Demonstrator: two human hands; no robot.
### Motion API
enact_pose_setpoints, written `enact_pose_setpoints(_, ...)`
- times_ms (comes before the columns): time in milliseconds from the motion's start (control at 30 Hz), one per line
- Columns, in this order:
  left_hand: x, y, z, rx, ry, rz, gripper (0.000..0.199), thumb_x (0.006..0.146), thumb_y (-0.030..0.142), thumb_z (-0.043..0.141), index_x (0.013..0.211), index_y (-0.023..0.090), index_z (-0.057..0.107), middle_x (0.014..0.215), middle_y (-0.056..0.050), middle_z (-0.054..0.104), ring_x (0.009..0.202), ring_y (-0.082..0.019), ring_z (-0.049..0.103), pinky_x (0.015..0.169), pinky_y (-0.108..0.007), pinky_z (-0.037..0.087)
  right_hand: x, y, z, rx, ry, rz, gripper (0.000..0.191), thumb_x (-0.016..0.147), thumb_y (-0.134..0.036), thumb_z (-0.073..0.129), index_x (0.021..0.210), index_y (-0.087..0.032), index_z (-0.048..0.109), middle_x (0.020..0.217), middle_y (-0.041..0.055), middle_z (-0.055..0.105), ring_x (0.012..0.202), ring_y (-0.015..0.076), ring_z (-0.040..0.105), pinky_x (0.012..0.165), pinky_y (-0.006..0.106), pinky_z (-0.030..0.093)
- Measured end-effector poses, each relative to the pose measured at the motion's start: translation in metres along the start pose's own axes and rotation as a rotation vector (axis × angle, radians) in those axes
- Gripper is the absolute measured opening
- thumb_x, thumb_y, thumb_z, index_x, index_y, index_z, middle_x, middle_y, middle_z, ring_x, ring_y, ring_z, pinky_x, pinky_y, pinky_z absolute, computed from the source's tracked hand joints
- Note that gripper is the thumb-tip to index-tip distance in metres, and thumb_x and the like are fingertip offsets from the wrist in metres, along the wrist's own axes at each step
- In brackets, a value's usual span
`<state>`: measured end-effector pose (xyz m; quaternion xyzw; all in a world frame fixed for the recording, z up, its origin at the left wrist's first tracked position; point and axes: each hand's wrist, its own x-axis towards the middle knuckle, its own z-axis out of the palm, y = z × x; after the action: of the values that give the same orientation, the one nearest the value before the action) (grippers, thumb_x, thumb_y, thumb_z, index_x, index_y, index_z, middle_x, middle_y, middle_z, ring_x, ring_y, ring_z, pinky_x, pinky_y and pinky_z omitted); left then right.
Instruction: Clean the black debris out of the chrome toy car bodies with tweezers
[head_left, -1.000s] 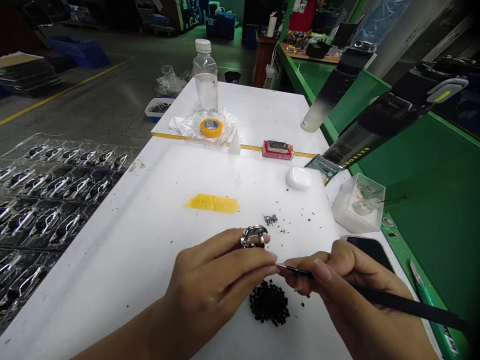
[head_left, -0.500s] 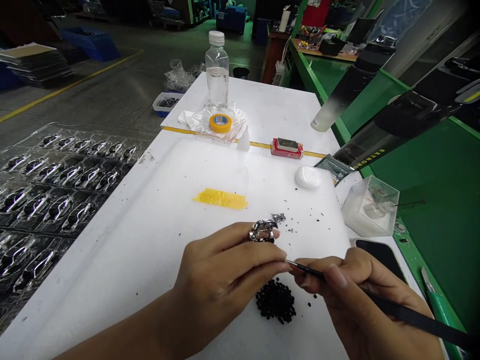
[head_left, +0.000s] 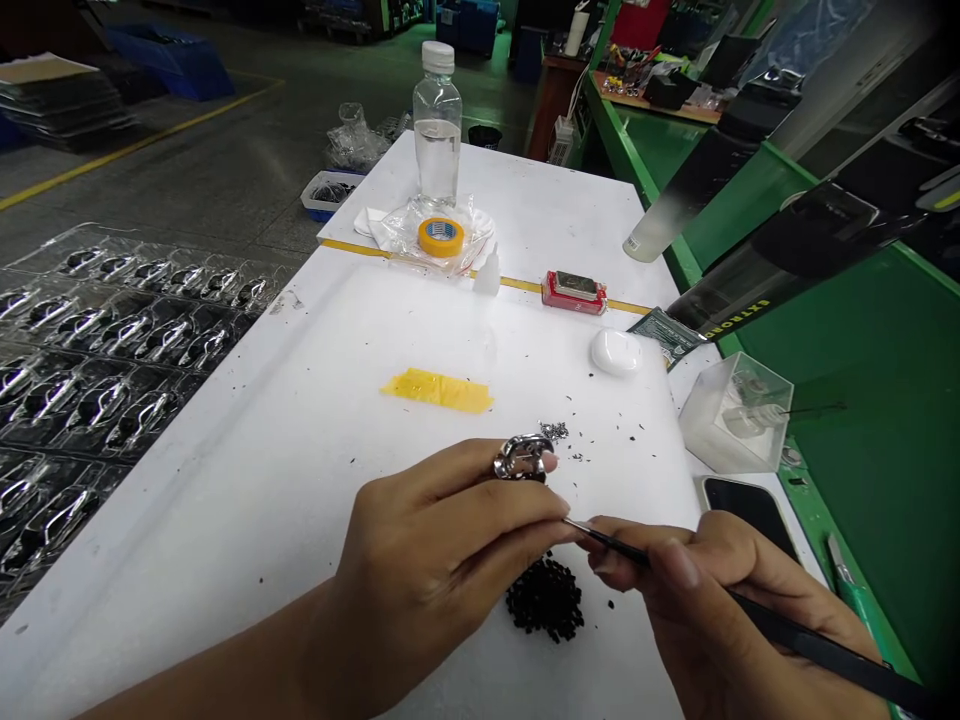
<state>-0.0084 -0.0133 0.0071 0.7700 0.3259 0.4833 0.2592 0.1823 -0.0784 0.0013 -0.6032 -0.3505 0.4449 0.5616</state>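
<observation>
My left hand [head_left: 442,545] is closed, with a small shiny chrome part [head_left: 523,457] held among its fingers. Its thumb and index fingertip press together at the silver point of black tweezers [head_left: 611,543]; whatever may be pinched there is too small to make out. My right hand [head_left: 739,590] grips the tweezers, whose long black end runs to the lower right. Below the fingertips lies a heap of tiny black pieces [head_left: 545,600] on the white work surface [head_left: 300,450]. A small scatter of silvery bits [head_left: 555,431] lies beyond my left hand.
Yellow tape [head_left: 437,390] is stuck to the surface. Farther back are a water bottle [head_left: 437,130], a tape roll [head_left: 441,238], a red box [head_left: 574,292] and a white case [head_left: 616,352]. A phone [head_left: 750,515] and utility knife [head_left: 851,585] lie right; trays [head_left: 112,340] stand left.
The whole view has shifted slightly. Both hands keep the same holds, and the tweezers' tip stays at my left fingertips.
</observation>
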Motion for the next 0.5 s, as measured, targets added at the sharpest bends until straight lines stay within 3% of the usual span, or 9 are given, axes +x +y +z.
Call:
enact_pose_setpoints(100, 0.0, 0.0, 0.002, 0.004, 0.006, -0.003, 0.006, 0.088, 0.014, 0.079, 0.094, 0.013, 0.079, 0.094, -0.006, 0.079, 0.09, -0.011, 0.077, 0.089, -0.014, 0.061, -0.005, 0.002, -0.003, 0.009, -0.006, 0.011, 0.025, 0.074, -0.049, 0.089, 0.075, -0.027, 0.077, 0.075, 0.007, 0.077, 0.087, 0.0336, 0.078, 0.076, 0.045, 0.068)
enact_pose_setpoints(200, -0.001, 0.002, 0.006, -0.006, 0.014, -0.021, 0.007, 0.088, 0.014, 0.079, 0.095, 0.014, 0.078, 0.096, -0.006, 0.08, 0.091, -0.01, 0.076, 0.091, -0.013, 0.06, -0.009, 0.004, -0.006, 0.038, -0.046, -0.012, 0.014, 0.082, -0.036, 0.085, 0.072, -0.029, 0.077, 0.075, 0.0027, 0.078, 0.079, 0.0259, 0.079, 0.075, 0.036, 0.069)
enact_pose_setpoints(300, -0.003, 0.003, 0.009, -0.08, 0.053, -0.119, 0.018, 0.085, 0.021, 0.082, 0.101, 0.014, 0.076, 0.094, -0.005, 0.079, 0.085, -0.012, 0.076, 0.081, -0.015, 0.062, -0.004, 0.001, -0.016, 0.014, -0.085, -0.099, 0.014, 0.088, -0.029, 0.081, 0.074, -0.03, 0.077, 0.071, -0.0003, 0.076, 0.076, 0.0213, 0.079, 0.075, 0.03, 0.069)
enact_pose_setpoints(367, -0.002, 0.004, 0.009, -0.219, 0.017, -0.328, 0.027, 0.084, 0.028, 0.083, 0.106, 0.017, 0.075, 0.087, -0.004, 0.078, 0.077, -0.014, 0.076, 0.069, -0.017, 0.063, 0.005, -0.003, -0.027, -0.001, -0.085, -0.184, 0.015, 0.089, -0.028, 0.079, 0.074, -0.029, 0.077, 0.065, -0.0007, 0.073, 0.071, 0.0196, 0.077, 0.072, 0.029, 0.068)
enact_pose_setpoints(400, -0.002, 0.004, 0.009, -0.32, -0.057, -0.482, 0.028, 0.085, 0.031, 0.081, 0.109, 0.018, 0.074, 0.083, -0.003, 0.077, 0.073, -0.015, 0.076, 0.064, -0.018, 0.063, 0.011, -0.006, -0.031, 0.003, -0.076, -0.232, 0.016, 0.089, -0.028, 0.078, 0.073, -0.028, 0.077, 0.062, -0.001, 0.07, 0.066, 0.0182, 0.075, 0.069, 0.028, 0.067)
enact_pose_setpoints(500, 0.001, 0.002, 0.007, -0.681, -0.4, -0.953, 0.028, 0.093, 0.037, 0.068, 0.115, 0.02, 0.07, 0.073, -0.001, 0.072, 0.063, -0.014, 0.073, 0.059, -0.02, 0.06, 0.028, -0.016, -0.03, -0.027, -0.003, -0.328, 0.013, 0.085, -0.025, 0.082, 0.074, -0.028, 0.077, 0.061, -0.0018, 0.067, 0.061, 0.0164, 0.071, 0.06, 0.027, 0.062)
